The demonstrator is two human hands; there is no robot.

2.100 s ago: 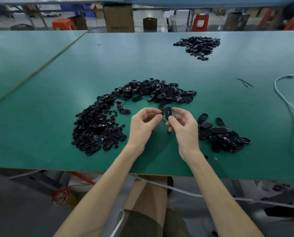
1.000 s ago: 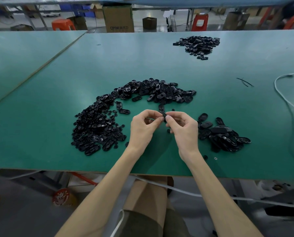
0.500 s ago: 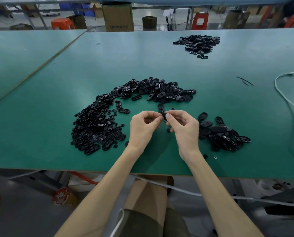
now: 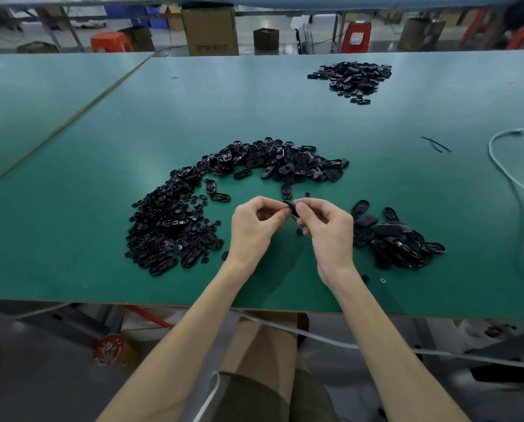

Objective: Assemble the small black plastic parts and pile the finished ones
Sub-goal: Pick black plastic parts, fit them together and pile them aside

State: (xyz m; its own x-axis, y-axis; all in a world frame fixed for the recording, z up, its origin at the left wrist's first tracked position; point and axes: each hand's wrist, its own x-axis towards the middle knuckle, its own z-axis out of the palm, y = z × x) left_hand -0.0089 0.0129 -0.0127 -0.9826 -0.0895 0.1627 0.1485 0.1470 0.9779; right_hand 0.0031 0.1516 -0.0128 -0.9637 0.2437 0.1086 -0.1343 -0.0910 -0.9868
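Observation:
Both hands meet just above the green table near its front edge. My left hand and my right hand pinch one small black oval part between thumbs and forefingers. The part is seen edge-on and mostly hidden by the fingertips. A curved heap of loose black parts spreads to the left and arcs round behind the hands. A smaller pile of black oval pieces lies just right of my right hand.
Another heap of black parts sits far back on the right. A white cable snakes along the right side, with thin black strips beside it. Cardboard boxes and orange stools stand beyond the far table edge.
About two seconds ago the oval part stood face-on in my right fingers. Since then both hands have closed together on it and turned it edge-on; the hands have hardly shifted.

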